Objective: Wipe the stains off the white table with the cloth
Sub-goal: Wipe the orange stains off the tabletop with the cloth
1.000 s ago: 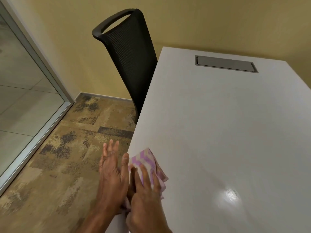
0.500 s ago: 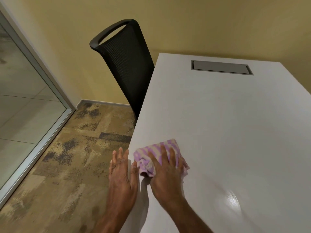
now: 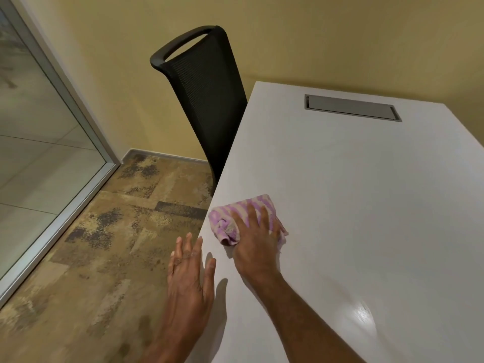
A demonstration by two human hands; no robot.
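Observation:
A purple-and-white striped cloth (image 3: pixel 225 218) lies bunched on the white table (image 3: pixel 353 205) close to its left edge. My right hand (image 3: pixel 255 239) presses flat on top of the cloth, fingers spread over it. My left hand (image 3: pixel 190 273) rests open at the table's left edge, thumb on the top and fingers hanging past the edge, holding nothing. No distinct stains show on the tabletop; a bright glare patch (image 3: pixel 362 310) sits near the lower right.
A black mesh office chair (image 3: pixel 204 95) stands against the table's left side. A grey cable hatch (image 3: pixel 352 107) is set into the far end of the table. Glass partition (image 3: pixel 39 142) at left, patterned carpet (image 3: pixel 104 258) below, yellow wall behind.
My right hand has pushed the cloth forward and to the right, away from the table's near left edge. My left hand has separated from the cloth and stays at the edge.

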